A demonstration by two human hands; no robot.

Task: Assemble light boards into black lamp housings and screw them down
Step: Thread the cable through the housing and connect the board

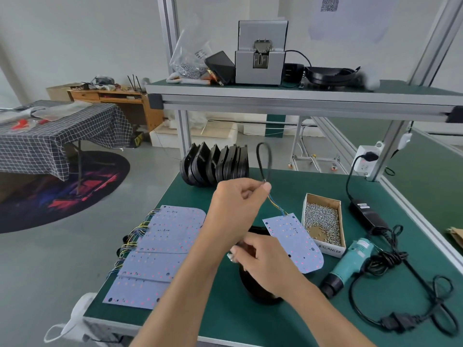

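While our left hand [238,204] pinches the looped black cable [264,161], lifting the light board [294,242] off the surface [225,316], our right hand [260,259] grips the black housing [258,289] beneath; we keep wires slack and lower squarely.

The cardboard box of screws [323,220] on the green bench carries handwritten capitals on its near white side that read "BALANCER", though the first letter sits at the box's corner and is perhaps only partly shown. A black power adapter [365,212] beside it bears a white label with print too small to read. High on the back wall a sheet of paper [329,3] shows a square code pattern, blurred, with no legible characters. The teal electric screwdriver [350,265] has a pale label, unreadable
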